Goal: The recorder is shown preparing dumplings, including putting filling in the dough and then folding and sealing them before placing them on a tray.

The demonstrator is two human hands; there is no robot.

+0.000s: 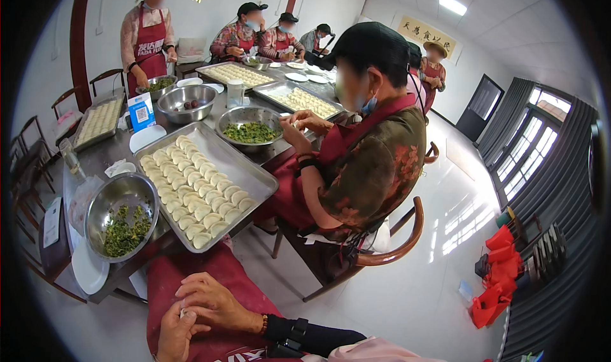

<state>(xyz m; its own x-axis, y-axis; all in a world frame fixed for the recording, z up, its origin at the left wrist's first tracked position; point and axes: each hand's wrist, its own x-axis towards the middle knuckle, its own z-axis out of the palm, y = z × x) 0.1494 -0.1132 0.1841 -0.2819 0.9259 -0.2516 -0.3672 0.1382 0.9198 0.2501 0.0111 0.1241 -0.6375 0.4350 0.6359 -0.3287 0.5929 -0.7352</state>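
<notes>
Above my red apron my two hands meet, with a small piece of pale dough [183, 313] pinched between them and mostly hidden by the fingers. My left hand [176, 331] is the lower one; my right hand [215, 302], with a beaded bracelet at the wrist, reaches over from the right. Beyond them, a metal tray [261, 175] on the table holds rows of folded dumplings [191, 195]. Left of that tray stands a steel bowl [149, 190] with chopped green and yellow filling [126, 230].
A co-worker [377, 137] sits close at the right, hands near another bowl of filling [250, 132]. A white plate [90, 266] lies at the table's near left edge. A wooden chair [396, 254] stands at the right. Several people work farther along the table.
</notes>
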